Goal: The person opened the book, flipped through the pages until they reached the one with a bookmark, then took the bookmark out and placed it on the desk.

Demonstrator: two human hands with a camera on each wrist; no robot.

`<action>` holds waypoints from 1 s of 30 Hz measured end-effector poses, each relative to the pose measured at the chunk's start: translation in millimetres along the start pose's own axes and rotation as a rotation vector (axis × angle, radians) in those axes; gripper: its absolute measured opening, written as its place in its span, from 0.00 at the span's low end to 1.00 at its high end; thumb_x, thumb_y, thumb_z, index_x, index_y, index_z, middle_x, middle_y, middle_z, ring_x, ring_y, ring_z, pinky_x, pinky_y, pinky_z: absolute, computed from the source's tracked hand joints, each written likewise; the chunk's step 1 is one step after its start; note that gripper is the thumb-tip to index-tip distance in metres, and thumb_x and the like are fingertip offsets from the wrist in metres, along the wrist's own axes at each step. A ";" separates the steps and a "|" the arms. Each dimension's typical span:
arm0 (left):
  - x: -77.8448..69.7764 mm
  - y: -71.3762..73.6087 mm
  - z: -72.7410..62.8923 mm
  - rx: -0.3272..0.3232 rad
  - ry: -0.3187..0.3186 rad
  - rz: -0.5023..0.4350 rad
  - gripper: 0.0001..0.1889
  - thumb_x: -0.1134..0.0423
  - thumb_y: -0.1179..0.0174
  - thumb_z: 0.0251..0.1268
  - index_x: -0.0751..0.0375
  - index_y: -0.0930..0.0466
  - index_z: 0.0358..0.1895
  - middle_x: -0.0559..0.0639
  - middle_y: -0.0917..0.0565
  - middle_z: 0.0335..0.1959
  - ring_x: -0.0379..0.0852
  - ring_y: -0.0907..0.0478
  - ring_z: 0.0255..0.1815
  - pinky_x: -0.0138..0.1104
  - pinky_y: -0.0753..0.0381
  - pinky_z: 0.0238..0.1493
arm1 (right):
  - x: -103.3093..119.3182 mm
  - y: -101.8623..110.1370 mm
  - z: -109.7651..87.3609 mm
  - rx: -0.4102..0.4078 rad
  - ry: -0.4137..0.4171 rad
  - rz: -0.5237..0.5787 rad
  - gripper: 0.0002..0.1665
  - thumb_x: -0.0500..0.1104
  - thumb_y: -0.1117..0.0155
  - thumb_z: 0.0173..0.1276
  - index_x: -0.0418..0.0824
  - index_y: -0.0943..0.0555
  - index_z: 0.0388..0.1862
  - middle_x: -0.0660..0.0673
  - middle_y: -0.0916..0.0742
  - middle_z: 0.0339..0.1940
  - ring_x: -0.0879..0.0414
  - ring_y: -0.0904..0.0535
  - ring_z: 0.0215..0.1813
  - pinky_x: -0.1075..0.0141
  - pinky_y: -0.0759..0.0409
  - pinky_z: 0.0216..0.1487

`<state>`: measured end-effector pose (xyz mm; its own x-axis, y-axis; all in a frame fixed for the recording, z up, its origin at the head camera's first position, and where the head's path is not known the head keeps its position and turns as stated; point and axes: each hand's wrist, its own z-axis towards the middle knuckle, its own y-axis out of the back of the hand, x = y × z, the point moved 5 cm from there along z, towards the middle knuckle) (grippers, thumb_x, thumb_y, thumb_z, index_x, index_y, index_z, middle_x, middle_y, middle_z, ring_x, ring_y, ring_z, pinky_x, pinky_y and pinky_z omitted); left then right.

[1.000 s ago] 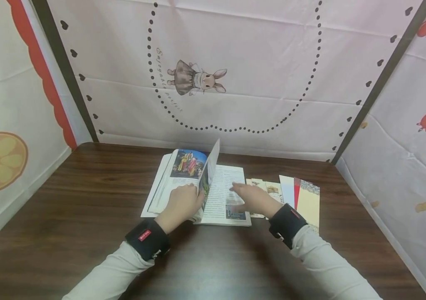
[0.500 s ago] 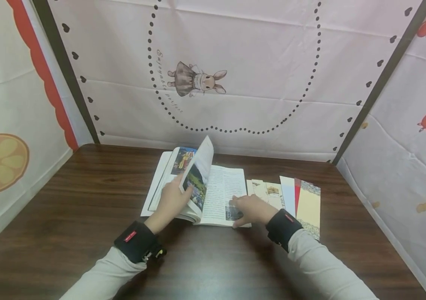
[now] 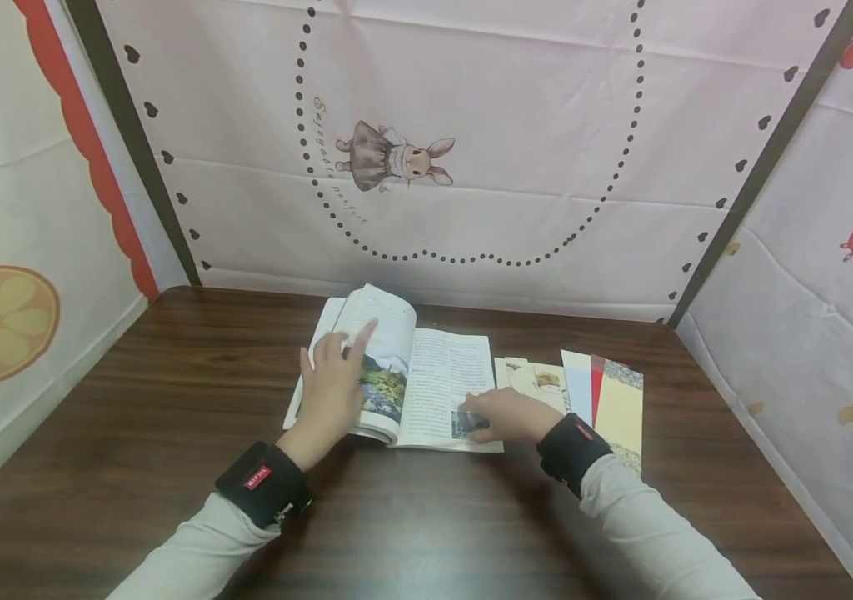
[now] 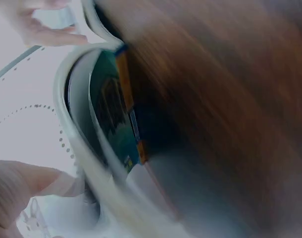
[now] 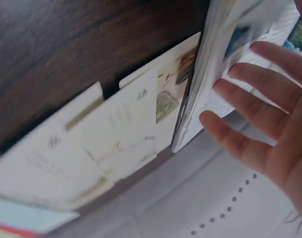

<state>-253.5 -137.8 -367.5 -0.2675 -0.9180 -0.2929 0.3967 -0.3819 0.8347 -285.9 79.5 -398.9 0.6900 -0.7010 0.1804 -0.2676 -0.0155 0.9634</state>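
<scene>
An open book [image 3: 430, 383] lies on the dark wooden table, with a landscape photo on its raised left page [image 3: 384, 385] and a small picture low on the right page. My left hand [image 3: 331, 392] is over the left page, fingers spread and thumb pointing toward the middle. In the left wrist view its thumb [image 4: 54, 182] shows beside the curved page edges. Across the lower right page lies my right hand [image 3: 512, 414], covering part of the small picture. The right wrist view shows that hand's fingers [image 5: 250, 106] loosely extended and apart over the page.
Several cream cards [image 3: 531, 379] lie fanned beside the book's right edge. Farther right are a pale blue card [image 3: 578, 379], a red strip [image 3: 596, 383] and a yellow patterned card [image 3: 619, 412]. A printed cloth [image 3: 516, 167] hangs behind the table [image 3: 172, 400].
The upright page has turned over to the left, and the left hand has let it go and moved left. The right hand has come down onto the lower right page.
</scene>
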 end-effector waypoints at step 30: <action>-44.5 -35.8 -9.4 0.228 -0.233 0.201 0.33 0.32 0.37 0.45 0.64 0.17 0.31 0.55 0.18 0.36 0.53 0.22 0.36 0.43 0.18 0.32 | 75.3 47.1 -11.6 -0.715 0.384 -0.857 0.11 0.41 0.28 0.53 0.48 0.17 0.37 0.54 0.13 0.41 0.57 0.20 0.52 0.61 0.25 0.56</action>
<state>-247.5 -84.2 -388.7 -0.4072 -0.9131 -0.0207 0.2635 -0.1392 0.9546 -238.8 34.2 -337.6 0.6510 -0.3933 -0.6493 0.7349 0.1121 0.6689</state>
